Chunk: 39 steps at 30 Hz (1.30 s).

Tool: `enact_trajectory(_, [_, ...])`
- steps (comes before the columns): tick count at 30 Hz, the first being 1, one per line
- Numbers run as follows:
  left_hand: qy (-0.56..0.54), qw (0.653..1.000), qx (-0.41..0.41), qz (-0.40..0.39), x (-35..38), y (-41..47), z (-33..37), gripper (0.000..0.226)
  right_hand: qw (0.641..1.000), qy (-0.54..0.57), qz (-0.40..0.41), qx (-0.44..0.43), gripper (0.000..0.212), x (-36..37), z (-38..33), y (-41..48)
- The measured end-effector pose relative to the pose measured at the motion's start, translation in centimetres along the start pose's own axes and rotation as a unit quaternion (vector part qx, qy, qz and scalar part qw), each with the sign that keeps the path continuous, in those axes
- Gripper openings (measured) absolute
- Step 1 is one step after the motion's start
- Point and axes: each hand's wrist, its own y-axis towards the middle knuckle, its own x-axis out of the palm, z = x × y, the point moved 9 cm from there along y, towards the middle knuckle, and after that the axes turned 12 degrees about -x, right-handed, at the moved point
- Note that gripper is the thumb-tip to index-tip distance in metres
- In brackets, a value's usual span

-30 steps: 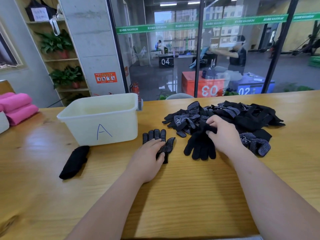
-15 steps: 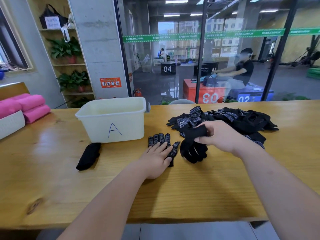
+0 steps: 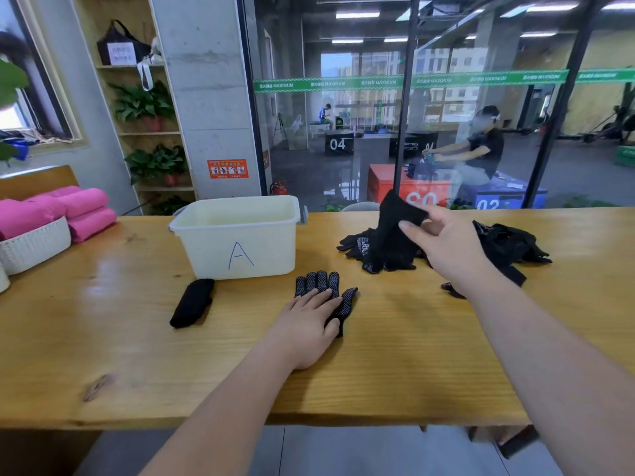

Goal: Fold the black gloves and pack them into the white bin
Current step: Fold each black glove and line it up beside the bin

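L hand point(image 3: 309, 326) lay flat, fingers straight, pressing a dotted black glove point(image 3: 318, 281) onto the wooden table point(image 3: 103, 345), just front-right of the white bin point(image 3: 237, 242) marked "A". R hand point(image 3: 446, 250) pinched a plain black glove point(image 3: 391, 231), held up over the glove pile point(image 3: 505, 240) right of the bin. Folded glove point(image 3: 192, 302) lay by the bin's front-left corner.

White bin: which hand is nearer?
Left. The left hand presses a dotted glove in front of the white bin; the right hand holds a second glove farther right, above the pile.
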Motion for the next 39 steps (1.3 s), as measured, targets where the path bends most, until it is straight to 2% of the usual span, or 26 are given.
enact_trajectory(2, [-0.003,1.0,-0.006,0.012,-0.3,-0.1,0.0,0.059,0.997,-0.059,-0.041,-0.043,0.032,0.6,0.2,-0.9])
enact_trajectory(4, [-0.003,1.0,-0.01,0.019,-0.5,-0.2,0.0,0.059,0.975,-0.154,-0.153,-0.051,0.031,2.4,2.7,-3.1])
enact_trajectory(6, [0.002,1.0,-0.01,0.025,-0.6,-0.3,0.0,0.06,0.921,-0.252,-0.293,-0.046,0.016,4.5,5.6,-6.4])
enact_trajectory(7, [0.004,1.0,-0.007,0.028,-0.6,-0.4,0.0,0.06,0.894,-0.291,-0.336,-0.048,0.01,5.1,6.6,-8.0])
enact_trajectory(8, [0.006,1.0,-0.004,0.029,-0.7,-0.4,0.1,0.059,0.882,-0.312,-0.348,-0.053,0.016,5.2,7.1,-9.0])
enact_trajectory(10, [0.002,1.0,0.005,0.016,-0.6,-0.5,0.3,0.059,0.888,-0.32,-0.324,-0.06,0.039,4.8,7.0,-9.8])
enact_trajectory(12, [-0.007,1.0,0.012,-0.003,-0.4,-0.5,0.5,0.059,0.892,-0.332,-0.298,-0.063,0.052,4.5,6.8,-9.9])
enact_trajectory(14, [-0.016,1.0,0.007,-0.002,-0.5,-0.5,0.4,0.058,0.889,-0.358,-0.279,-0.057,0.049,4.3,6.9,-9.6])
enact_trajectory(17, [-0.015,0.999,-0.012,0.031,-1.0,-0.7,0.1,0.056,0.905,-0.351,-0.233,-0.053,0.032,4.4,6.5,-9.0])
enact_trajectory(19, [0.0,1.0,-0.007,0.031,-0.9,-0.7,0.2,0.058,0.887,-0.351,-0.298,-0.032,0.05,6.3,7.1,-9.3])
enact_trajectory(21, [0.018,1.0,-0.002,-0.008,-0.2,-0.7,0.4,0.06,0.835,-0.376,-0.402,0.012,0.068,8.2,8.4,-10.5])
enact_trajectory(22, [0.027,0.999,-0.002,-0.024,0.0,-0.6,0.4,0.061,0.815,-0.383,-0.434,0.033,0.071,8.7,8.8,-11.0])
enact_trajectory(24, [0.036,0.999,-0.005,-0.039,0.1,-0.4,0.4,0.061,0.809,-0.364,-0.457,0.062,0.071,8.6,9.0,-11.1])
enact_trajectory(26, [0.011,0.999,-0.017,-0.042,-0.4,0.0,0.5,0.06,0.827,-0.341,-0.44,0.077,0.069,8.3,8.9,-10.3])
enact_trajectory(29, [-0.018,0.999,-0.035,-0.028,-1.2,1.2,1.0,0.058,0.848,-0.377,-0.368,0.057,0.066,8.2,9.2,-7.9])
enact_trajectory(33, [0.02,0.996,-0.077,-0.043,0.2,3.0,0.8,0.065,0.814,-0.431,-0.378,0.092,0.071,10.1,12.0,-8.1])
enact_trajectory(39, [0.055,0.991,-0.116,-0.025,1.2,4.8,-0.2,0.079,0.812,-0.45,-0.354,0.114,0.073,10.8,13.9,-7.5])
